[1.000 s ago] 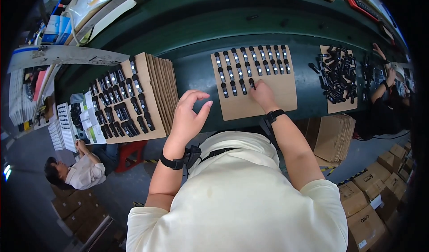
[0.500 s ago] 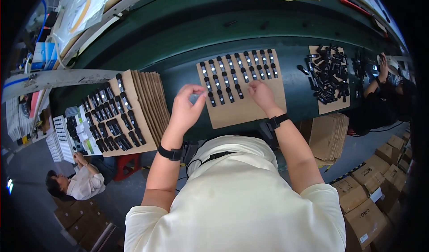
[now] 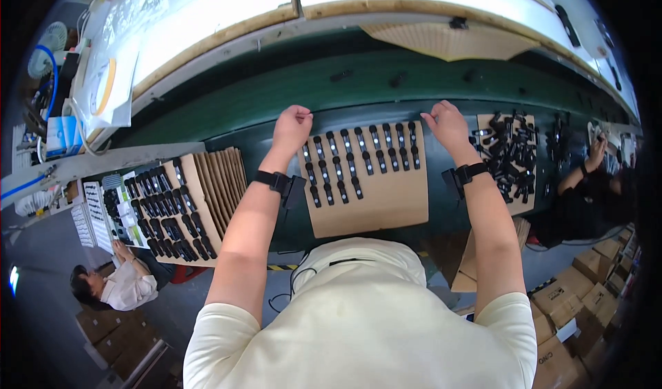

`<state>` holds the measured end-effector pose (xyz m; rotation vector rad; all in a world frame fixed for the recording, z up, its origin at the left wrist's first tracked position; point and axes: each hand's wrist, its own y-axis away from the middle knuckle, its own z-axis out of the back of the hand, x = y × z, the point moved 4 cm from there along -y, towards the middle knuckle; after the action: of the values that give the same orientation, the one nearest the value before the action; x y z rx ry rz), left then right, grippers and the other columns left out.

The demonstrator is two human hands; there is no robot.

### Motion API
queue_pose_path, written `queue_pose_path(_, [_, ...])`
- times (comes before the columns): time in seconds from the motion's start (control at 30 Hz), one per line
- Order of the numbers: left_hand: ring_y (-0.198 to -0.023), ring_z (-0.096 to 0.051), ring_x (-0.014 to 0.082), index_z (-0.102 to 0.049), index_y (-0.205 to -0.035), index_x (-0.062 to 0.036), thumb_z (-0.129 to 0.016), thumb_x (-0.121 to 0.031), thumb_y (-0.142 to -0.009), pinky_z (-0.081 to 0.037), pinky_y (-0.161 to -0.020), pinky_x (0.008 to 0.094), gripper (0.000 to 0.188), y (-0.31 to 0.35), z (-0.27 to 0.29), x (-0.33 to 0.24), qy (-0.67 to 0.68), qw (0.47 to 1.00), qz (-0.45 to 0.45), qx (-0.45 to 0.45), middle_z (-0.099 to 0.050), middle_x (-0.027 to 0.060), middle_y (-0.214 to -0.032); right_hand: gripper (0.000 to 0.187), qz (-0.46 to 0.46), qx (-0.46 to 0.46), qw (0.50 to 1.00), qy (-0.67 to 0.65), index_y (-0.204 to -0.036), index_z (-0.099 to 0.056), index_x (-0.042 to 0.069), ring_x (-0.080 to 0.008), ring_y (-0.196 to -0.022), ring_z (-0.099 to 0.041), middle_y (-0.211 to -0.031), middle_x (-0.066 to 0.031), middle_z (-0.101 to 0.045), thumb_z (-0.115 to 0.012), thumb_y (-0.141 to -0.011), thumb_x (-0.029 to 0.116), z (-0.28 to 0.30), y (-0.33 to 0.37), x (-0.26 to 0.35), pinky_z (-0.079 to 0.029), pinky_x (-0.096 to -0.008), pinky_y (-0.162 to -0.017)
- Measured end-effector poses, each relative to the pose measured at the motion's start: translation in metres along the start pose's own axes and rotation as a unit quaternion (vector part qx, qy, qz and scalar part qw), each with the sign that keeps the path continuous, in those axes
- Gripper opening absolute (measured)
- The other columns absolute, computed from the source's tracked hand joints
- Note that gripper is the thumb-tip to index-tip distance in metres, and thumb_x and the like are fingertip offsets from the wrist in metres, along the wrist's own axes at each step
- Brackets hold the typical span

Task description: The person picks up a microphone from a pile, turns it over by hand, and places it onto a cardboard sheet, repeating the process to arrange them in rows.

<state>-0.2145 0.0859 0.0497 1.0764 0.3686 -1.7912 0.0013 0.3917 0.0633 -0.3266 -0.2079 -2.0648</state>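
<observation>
A brown cardboard sheet [image 3: 386, 206] lies in front of me on the dark green bench. Rows of short black rod-shaped devices [image 3: 349, 156], each with a pale spot, cover its far part. My left hand [image 3: 293, 128] is at the sheet's far left corner, its fingers curled together; whatever they may hold is hidden. Past the far right corner is my right hand [image 3: 449, 125], thumb held apart from the bent fingers, with nothing visible in it. Both wrists wear black straps with small boxes.
A loose heap of black devices [image 3: 509, 156] lies on cardboard at right. Stacked cardboard sheets [image 3: 219, 182] stand at left, topped by more device rows. A pale shelf [image 3: 227, 41] runs beyond the bench. Co-workers sit at left [image 3: 127, 282] and right [image 3: 586, 196]; cartons [image 3: 565, 292] stand at lower right.
My view has tilted up, showing more shelf. Both hands have moved farther from me and apart; the right has left the devices and gone beyond the sheet's far right corner.
</observation>
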Motion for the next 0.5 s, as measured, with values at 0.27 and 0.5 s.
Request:
queue_pose_path(0.27, [-0.091,-0.067,0.0319,-0.066,-0.101,0.0005,-0.066,-0.017,-0.085,-0.052,-0.083,0.0391,0.023,-0.073,-0.043,-0.004,-0.112,0.993,-0.022,-0.007,-0.07,0.0169,-0.096,0.036,0.134,0.005,0.991,0.001,-0.119,-0.058,0.005,-0.0297,-0.11,-0.056,-0.117,-0.0122,-0.059,-0.063,-0.09,0.028,-0.045,-0.087,0.016,-0.048,-0.0386,-0.093])
queue_pose_path(0.5, [-0.086,-0.067,0.0273,-0.063,-0.107,-0.001,-0.067,-0.016,-0.087,-0.053,-0.079,0.0372,0.025,-0.096,-0.059,0.008,-0.318,0.938,-0.139,0.006,-0.069,0.0155,-0.095,0.044,-0.025,0.149,0.988,-0.039,-0.126,-0.053,0.004,-0.026,-0.116,-0.054,-0.123,-0.0119,-0.058,-0.051,-0.097,0.036,-0.086,-0.122,0.013,-0.046,-0.0386,-0.097])
